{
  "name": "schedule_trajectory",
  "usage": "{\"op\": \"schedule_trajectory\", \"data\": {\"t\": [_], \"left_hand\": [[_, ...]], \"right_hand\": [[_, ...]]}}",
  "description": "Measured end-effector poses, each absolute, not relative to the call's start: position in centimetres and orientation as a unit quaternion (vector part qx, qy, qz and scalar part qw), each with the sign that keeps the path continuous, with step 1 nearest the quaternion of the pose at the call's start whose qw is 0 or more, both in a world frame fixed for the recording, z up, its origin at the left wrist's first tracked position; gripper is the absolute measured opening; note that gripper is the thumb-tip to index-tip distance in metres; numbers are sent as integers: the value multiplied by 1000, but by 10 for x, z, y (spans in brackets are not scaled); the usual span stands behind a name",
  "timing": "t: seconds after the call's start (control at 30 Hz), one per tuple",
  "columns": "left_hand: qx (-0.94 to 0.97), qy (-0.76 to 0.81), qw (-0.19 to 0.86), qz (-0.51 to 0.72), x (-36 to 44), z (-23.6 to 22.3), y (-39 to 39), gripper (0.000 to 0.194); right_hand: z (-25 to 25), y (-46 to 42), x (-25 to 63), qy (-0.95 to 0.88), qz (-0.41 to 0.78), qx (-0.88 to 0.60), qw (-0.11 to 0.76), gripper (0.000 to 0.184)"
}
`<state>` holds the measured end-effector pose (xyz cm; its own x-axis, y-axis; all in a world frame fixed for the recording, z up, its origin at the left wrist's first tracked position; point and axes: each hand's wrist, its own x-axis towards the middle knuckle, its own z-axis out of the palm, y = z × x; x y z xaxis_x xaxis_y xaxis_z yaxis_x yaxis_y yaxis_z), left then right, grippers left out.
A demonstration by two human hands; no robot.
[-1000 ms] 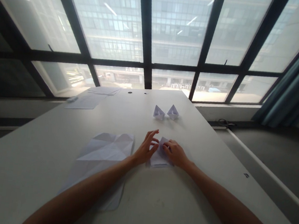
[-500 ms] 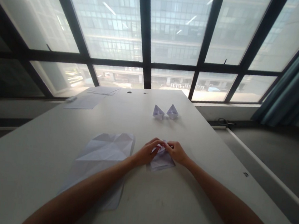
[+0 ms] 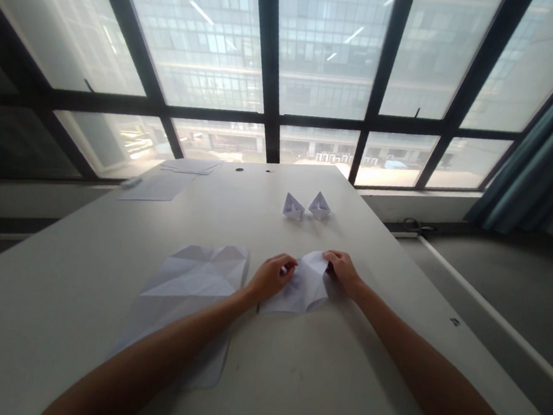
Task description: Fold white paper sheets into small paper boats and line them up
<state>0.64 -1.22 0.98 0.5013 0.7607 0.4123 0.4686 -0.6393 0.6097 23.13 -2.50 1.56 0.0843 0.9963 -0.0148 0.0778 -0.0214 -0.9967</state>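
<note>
A partly folded sheet of white paper (image 3: 308,283) lies between my hands on the white table, its right part lifted and bent. My right hand (image 3: 342,272) pinches its upper right edge between thumb and fingers. My left hand (image 3: 273,278) rests at the paper's left side with fingertips curled together; whether they grip the paper is hard to make out. Under and beside my left forearm spreads a larger creased sheet (image 3: 202,272) of white paper. Farther back stand two small folded paper boats, the left boat (image 3: 293,207) close beside the right boat (image 3: 319,206).
Flat white sheets (image 3: 156,187) lie at the far left of the table (image 3: 368,371). Beyond the table's far edge are large windows with dark frames (image 3: 266,121). A blue curtain (image 3: 542,151) hangs at the right.
My right hand has moved right and slightly up, away from my left. The paper between them, compact before, is now spread wider with its right part raised. The boats have not moved.
</note>
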Motion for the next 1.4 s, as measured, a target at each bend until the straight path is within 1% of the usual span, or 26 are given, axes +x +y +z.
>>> {"op": "schedule_trajectory", "data": {"t": [0.07,0.13,0.2,0.3,0.37,0.43,0.5,0.53,0.63,0.73,0.9,1.07,1.13,1.2,1.27,1.33,1.4], "left_hand": [[864,360,171,308,5,11,-14,16],[888,344,129,276,3,13,-17,19],[907,326,99,247,2,14,-19,27],[925,311,74,204,0,13,-20,41],[934,304,73,175,-1,11,-18,48],[940,298,79,148,-2,8,-16,52],[943,294,86,131,-3,7,-15,55],[944,292,87,126,-3,8,-15,56],[945,290,89,124,-2,10,-17,59],[943,292,87,132,-1,11,-19,63],[940,303,77,136,0,8,-19,60],[929,332,54,153,0,5,-14,48],[928,331,59,160,1,5,-14,47],[930,327,73,155,2,5,-16,50],[932,323,81,145,3,5,-19,57],[936,318,77,134,3,6,-22,65],[938,315,71,123,3,8,-23,68]], "right_hand": [[14,-23,239,-484,465,-556,489,27],[12,-20,246,-504,430,-583,471,28],[9,-18,251,-531,384,-606,451,28],[6,-17,256,-572,311,-635,416,23],[7,-19,255,-605,220,-662,385,31],[10,-25,249,-642,104,-672,354,38],[15,-33,238,-684,20,-651,330,38],[18,-38,231,-703,4,-636,320,37],[19,-51,208,-779,19,-567,268,41],[11,-57,191,-823,53,-524,214,51],[-2,-56,186,-816,90,-547,163,57],[-4,-53,188,-801,76,-575,151,57],[-4,-52,188,-798,72,-579,154,56],[-5,-51,188,-796,70,-579,160,56],[-6,-50,189,-796,73,-576,172,56],[-7,-48,189,-797,82,-570,182,57],[-7,-47,190,-799,90,-563,188,57]]}}
